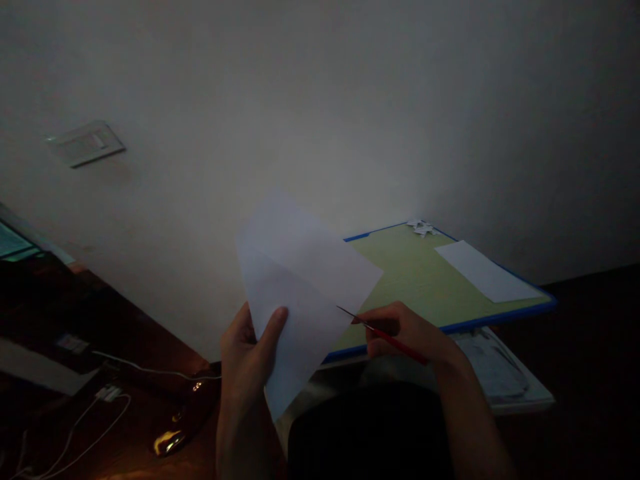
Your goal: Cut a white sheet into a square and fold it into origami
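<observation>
Gripping a pointed red-handled tool, the right hand aims it left across the right edge of a white paper sheet the left hand pinches.

Room to pass can be found over the green middle of the counter, between the big held sheet and the flat white paper. The back is blocked by the wall, and the near side is partly blocked by the right grip and its red tool.
</observation>
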Demonstrator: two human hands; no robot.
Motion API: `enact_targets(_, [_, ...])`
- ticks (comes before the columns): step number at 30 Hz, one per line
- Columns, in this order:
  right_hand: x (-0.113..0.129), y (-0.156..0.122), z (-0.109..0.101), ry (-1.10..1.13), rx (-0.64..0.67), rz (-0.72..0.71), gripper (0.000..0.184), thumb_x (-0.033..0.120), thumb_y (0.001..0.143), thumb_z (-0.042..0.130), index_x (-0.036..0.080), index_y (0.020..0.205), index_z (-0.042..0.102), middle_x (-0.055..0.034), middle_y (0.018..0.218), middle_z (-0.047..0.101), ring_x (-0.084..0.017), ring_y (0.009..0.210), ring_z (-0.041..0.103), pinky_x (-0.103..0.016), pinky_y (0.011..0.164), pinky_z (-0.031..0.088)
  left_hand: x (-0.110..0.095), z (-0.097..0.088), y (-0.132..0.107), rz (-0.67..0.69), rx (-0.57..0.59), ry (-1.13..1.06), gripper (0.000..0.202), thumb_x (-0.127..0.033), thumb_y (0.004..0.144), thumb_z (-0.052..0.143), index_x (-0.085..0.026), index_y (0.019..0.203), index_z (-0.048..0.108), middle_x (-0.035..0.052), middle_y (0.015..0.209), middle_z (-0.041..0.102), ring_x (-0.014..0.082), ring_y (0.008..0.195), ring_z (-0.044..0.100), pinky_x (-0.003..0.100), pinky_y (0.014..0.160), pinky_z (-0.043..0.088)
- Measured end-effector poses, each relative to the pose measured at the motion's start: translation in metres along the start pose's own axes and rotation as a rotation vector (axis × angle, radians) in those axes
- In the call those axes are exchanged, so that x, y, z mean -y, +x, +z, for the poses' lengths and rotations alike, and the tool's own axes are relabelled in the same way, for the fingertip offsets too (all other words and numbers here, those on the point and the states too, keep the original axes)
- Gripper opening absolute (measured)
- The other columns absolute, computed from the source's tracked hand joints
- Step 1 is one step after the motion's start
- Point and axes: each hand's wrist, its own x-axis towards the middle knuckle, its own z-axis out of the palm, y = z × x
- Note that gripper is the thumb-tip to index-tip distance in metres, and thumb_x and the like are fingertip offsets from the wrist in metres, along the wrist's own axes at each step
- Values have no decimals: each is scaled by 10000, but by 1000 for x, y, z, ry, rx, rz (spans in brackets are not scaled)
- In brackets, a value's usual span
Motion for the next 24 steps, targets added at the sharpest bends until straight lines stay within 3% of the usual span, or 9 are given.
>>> enact_targets(9, [2,0,1,-12,-24,75,514,404,767,886,193,1228,796,-19,723,763,-90,488,532,-217,476,412,4,-3,2,26,7,22,326,-417,822,829,-201,1060,775,58,931,820,210,784,758,244,612,590])
enact_targets(24, [3,0,5,49,-35,136,455,301,817,806,179,1253,767,-15,737,764,-71,438,553,-188,419,419,0,-1,1,34,-13,30,352,-434,807,832,-185,1049,772,65,932,820,221,791,758,256,632,602])
